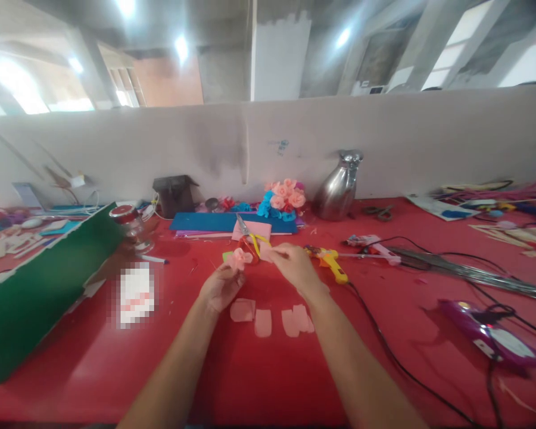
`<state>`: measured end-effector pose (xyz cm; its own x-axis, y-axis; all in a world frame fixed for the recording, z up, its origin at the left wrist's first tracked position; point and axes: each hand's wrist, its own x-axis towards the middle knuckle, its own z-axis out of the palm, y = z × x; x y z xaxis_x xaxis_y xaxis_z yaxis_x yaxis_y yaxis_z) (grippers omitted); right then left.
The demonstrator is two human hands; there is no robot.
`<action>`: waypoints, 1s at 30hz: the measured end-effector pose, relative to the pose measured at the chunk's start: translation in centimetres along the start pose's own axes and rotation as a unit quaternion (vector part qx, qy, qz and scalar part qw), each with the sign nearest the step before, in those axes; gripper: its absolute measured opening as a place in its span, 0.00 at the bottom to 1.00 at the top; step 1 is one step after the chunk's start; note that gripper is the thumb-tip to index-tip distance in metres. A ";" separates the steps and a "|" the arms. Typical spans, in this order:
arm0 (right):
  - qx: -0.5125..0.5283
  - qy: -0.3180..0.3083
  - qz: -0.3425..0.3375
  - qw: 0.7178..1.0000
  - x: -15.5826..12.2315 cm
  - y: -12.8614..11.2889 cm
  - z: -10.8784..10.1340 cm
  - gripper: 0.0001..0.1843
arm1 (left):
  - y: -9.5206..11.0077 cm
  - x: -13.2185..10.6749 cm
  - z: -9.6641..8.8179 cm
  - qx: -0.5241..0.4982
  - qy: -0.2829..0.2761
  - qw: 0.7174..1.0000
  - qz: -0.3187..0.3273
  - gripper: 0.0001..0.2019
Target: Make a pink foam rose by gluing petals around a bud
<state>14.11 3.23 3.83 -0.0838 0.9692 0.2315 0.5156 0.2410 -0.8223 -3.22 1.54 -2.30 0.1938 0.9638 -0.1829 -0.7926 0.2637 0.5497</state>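
Observation:
My left hand (222,287) is closed around a small pink paper flower (240,258), held just above the red table (259,369). My right hand (291,263) pinches a pink paper petal (266,252) right beside the flower. Several loose pink petals (272,319) lie on the table below my hands. Scissors with yellow and red handles (252,238) rest just behind my fingers, on a pink sheet.
A yellow glue gun (333,262) and a pink glue gun (375,245) lie right of my hands, cables trailing. A green foam roll (40,292) lies at left, a metal vase (338,187) and paper flower bouquet (282,199) at back, a purple device (491,333) at right.

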 end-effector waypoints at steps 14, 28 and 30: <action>0.349 0.020 0.204 0.914 -1.0 0.3 4.8 0.12 | -1.5 0.1 0.8 -0.022 0.034 0.999 0.028 0.08; 0.494 0.061 0.178 0.849 -2.2 -0.9 6.5 0.09 | -2.1 0.4 0.4 -0.063 0.057 0.996 0.008 0.07; 0.511 0.062 0.185 0.837 -2.3 -0.9 6.7 0.09 | -2.2 0.4 0.6 -0.067 0.067 0.995 0.014 0.07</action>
<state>8.08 1.16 0.57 0.0413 0.9897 -0.1368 -0.5178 -0.0959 -0.8501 -1.12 1.35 -3.11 0.0997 0.9544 -0.2815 -0.8686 0.2214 0.4432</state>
